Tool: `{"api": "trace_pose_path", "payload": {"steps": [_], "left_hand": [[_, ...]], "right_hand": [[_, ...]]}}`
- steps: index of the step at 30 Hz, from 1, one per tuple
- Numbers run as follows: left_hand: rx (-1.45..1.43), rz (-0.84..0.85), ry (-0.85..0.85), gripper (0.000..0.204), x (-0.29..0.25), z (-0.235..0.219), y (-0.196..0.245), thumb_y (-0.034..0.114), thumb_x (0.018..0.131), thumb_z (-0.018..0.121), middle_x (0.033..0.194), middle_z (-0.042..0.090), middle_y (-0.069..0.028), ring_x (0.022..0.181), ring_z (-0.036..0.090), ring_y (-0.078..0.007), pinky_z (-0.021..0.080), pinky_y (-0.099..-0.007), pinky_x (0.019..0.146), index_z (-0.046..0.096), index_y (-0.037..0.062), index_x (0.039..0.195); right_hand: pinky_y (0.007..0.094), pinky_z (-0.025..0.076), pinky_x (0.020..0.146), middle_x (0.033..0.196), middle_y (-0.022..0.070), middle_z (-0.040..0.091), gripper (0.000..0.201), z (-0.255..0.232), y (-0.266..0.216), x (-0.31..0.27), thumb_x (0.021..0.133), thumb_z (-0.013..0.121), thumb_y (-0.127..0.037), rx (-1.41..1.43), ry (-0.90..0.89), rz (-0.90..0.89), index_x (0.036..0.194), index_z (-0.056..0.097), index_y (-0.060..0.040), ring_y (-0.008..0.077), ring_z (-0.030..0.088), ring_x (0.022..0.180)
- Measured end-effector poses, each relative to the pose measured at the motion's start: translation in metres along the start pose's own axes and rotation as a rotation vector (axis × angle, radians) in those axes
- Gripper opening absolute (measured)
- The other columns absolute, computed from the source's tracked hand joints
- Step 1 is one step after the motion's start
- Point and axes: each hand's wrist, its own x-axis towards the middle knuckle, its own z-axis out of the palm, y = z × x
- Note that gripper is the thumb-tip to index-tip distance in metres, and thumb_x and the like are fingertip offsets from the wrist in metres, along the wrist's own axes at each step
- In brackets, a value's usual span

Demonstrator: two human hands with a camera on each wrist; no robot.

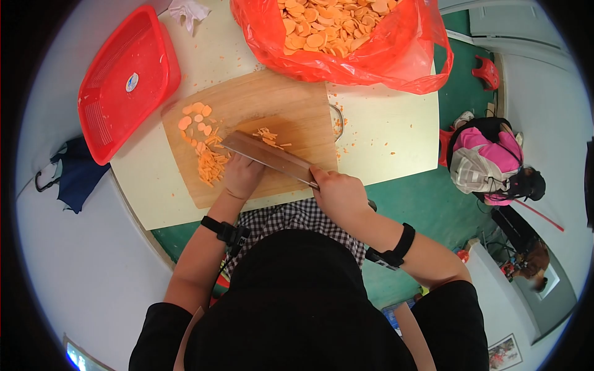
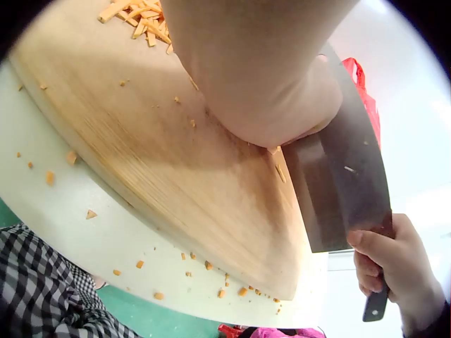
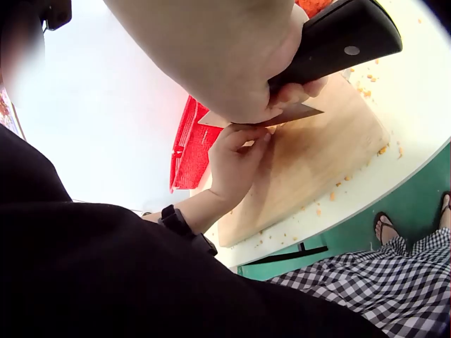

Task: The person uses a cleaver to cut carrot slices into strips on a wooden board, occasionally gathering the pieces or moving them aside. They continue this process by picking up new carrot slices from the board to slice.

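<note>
My right hand (image 1: 341,196) grips the black handle of a cleaver (image 1: 272,157), its broad blade slanting across the wooden cutting board (image 1: 272,93). Close against the blade, my left hand (image 1: 242,176) has its fingers curled down over the board. A bit of orange carrot (image 2: 273,150) shows under those fingers; the rest is hidden by the hand. Beyond the blade lie some cut carrot strips (image 1: 266,134). Left of the left hand there is a pile of carrot strips (image 1: 211,166), with round carrot slices (image 1: 198,117) scattered behind it.
A red plastic bag (image 1: 371,68) full of carrot slices (image 1: 328,25) stands at the table's back. To the left is a red plastic basket (image 1: 127,86). Carrot crumbs dot the pale table (image 1: 402,123). A metal handle (image 1: 339,122) sticks out from the board's right edge.
</note>
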Motion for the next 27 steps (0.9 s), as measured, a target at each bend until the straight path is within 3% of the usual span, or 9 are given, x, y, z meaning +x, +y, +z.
{"api": "trace_pose_path", "payload": {"steps": [6,8,18,20,27], "left_hand": [[-0.015,-0.014,0.016,0.017,0.0,0.001,0.0,0.006,0.058,0.068,0.09,0.059,-0.0074,0.082,0.06,-0.027,0.05,-0.0319,0.06,0.064,0.0068,0.074],[-0.019,-0.052,0.007,0.016,-0.001,0.003,0.0,0.006,0.059,0.068,0.09,0.059,-0.0076,0.081,0.059,-0.0271,0.05,-0.0322,0.061,0.064,0.0067,0.074],[-0.015,-0.019,0.011,0.015,-0.001,0.001,0.001,0.006,0.057,0.067,0.089,0.058,-0.0074,0.078,0.059,-0.0263,0.05,-0.0324,0.059,0.064,0.0061,0.072],[-0.002,-0.015,0.029,0.016,0.001,0.001,0.002,0.005,0.057,0.067,0.088,0.058,-0.0072,0.078,0.059,-0.0259,0.05,-0.032,0.059,0.063,0.0057,0.072],[-0.007,-0.039,0.03,0.015,0.0,0.003,0.002,0.004,0.057,0.067,0.087,0.058,-0.0073,0.078,0.059,-0.0259,0.049,-0.0328,0.06,0.063,0.005,0.072]], "right_hand": [[0.0344,0.049,0.048,0.065,0.01,0.06,0.023,0.012,0.002,0.009,0.075,0.055,-0.013,-0.023,0.041,-0.013,0.096,0.055,-0.004,0.024,0.062,0.057],[0.0348,0.049,0.051,0.064,0.0093,0.06,0.035,0.014,-0.002,0.018,0.075,0.059,-0.017,-0.087,-0.04,0.043,0.108,0.055,-0.006,0.0236,0.061,0.059],[0.0357,0.049,0.054,0.069,0.0099,0.061,0.031,0.001,0.002,-0.002,0.079,0.057,-0.02,0.01,-0.049,0.056,0.107,0.054,-0.0064,0.025,0.061,0.062],[0.0353,0.049,0.049,0.065,0.0105,0.06,0.024,0.003,0.003,-0.006,0.078,0.055,-0.015,0.009,0.031,0.007,0.099,0.055,-0.0044,0.0255,0.062,0.058],[0.035,0.049,0.048,0.063,0.0094,0.06,0.023,0.006,0.004,-0.002,0.077,0.053,-0.013,-0.016,0.044,-0.022,0.098,0.055,-0.0034,0.0245,0.062,0.056]]}}
